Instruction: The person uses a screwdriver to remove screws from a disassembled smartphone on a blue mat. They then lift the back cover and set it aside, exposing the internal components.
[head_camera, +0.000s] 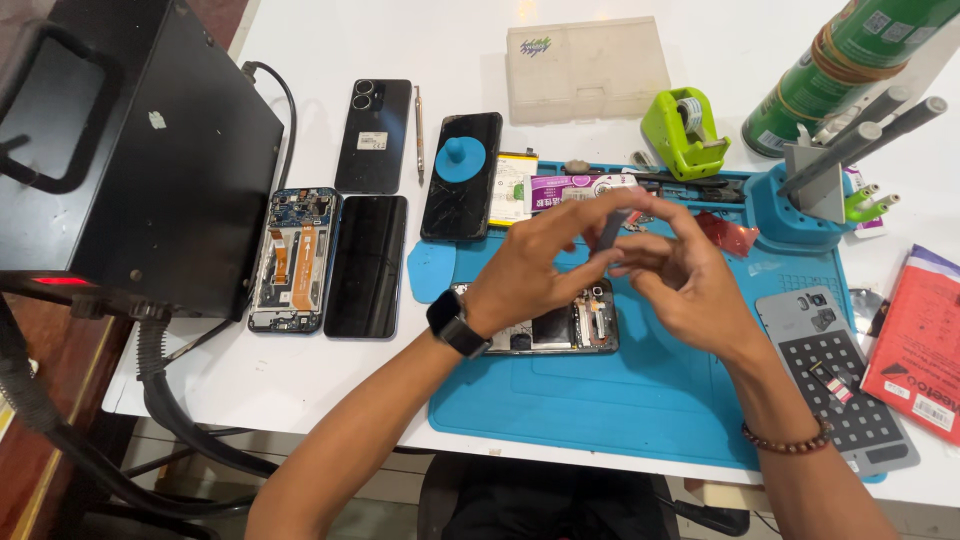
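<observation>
The left hand (535, 262) is pinching a small grey strip (609, 230) between curled fingers (watch on that wrist), above the opened phone (560, 325) lying on the blue mat (620, 390). At its three o'clock, the right hand (685, 275) is closing its fingertips on the same strip.

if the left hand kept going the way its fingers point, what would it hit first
Probably the right hand: the left hand points right and slightly up at it, both pinching a small grey strip. Depth is unclear.
</observation>
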